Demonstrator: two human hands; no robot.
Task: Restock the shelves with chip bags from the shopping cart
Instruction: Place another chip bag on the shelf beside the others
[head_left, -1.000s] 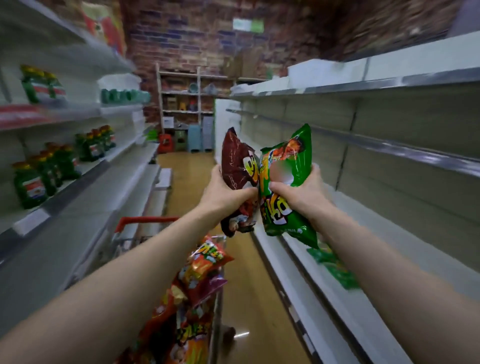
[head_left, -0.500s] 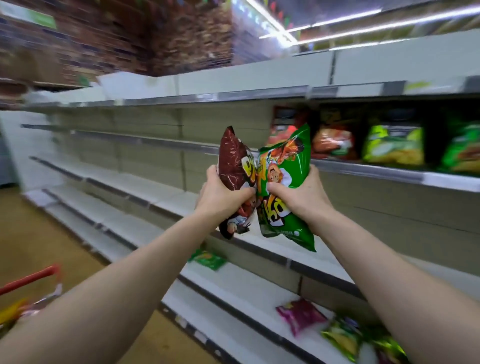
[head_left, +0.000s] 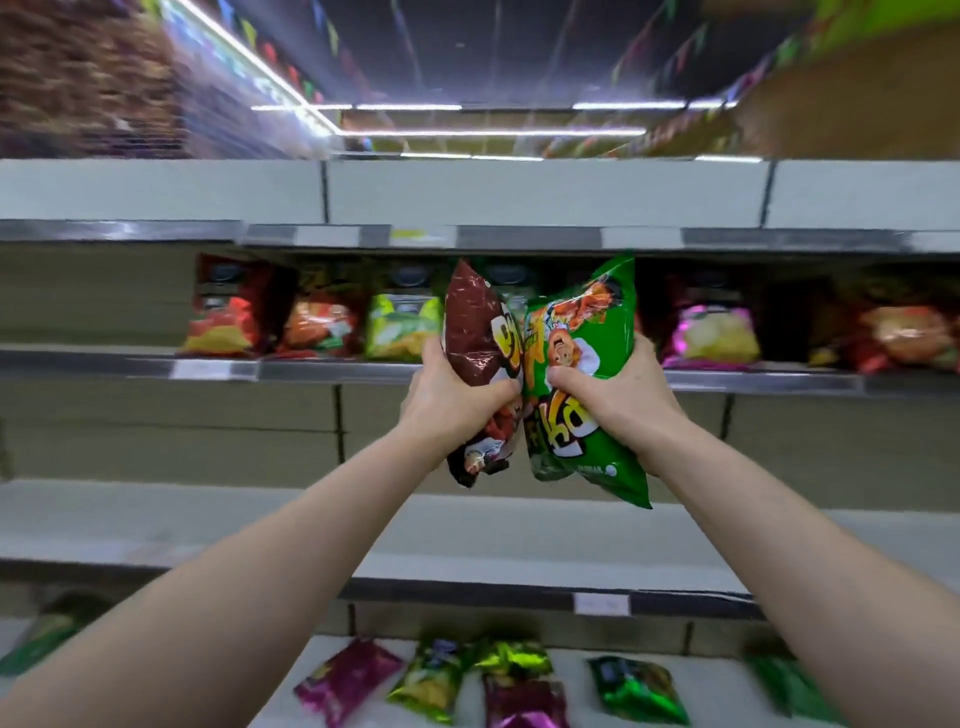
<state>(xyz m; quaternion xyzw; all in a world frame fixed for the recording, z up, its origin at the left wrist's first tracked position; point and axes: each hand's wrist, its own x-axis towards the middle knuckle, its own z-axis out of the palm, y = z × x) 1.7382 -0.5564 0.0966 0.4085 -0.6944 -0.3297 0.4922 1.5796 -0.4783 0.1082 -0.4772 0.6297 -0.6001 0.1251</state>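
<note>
My left hand (head_left: 452, 400) grips a dark brown chip bag (head_left: 475, 332) around its middle. Beside it, my right hand (head_left: 618, 400) grips a green chip bag (head_left: 587, 322). Both bags stand upright and touch each other, held up in front of the upper stocked shelf (head_left: 753, 382). That shelf carries a row of upright chip bags, red (head_left: 223, 312), orange (head_left: 319, 325), yellow-green (head_left: 402, 327) and pink (head_left: 717, 335). The shopping cart is out of view.
The middle shelf (head_left: 156, 525) below my hands is bare. The bottom shelf (head_left: 717, 696) holds several bags lying flat, among them a pink bag (head_left: 345, 678) and a green bag (head_left: 636, 688). A grey top board (head_left: 156, 189) caps the unit.
My view has swung right from the aisle and cart to face the shelf unit head-on. Both hands keep their bags and have risen to the stocked shelf's height.
</note>
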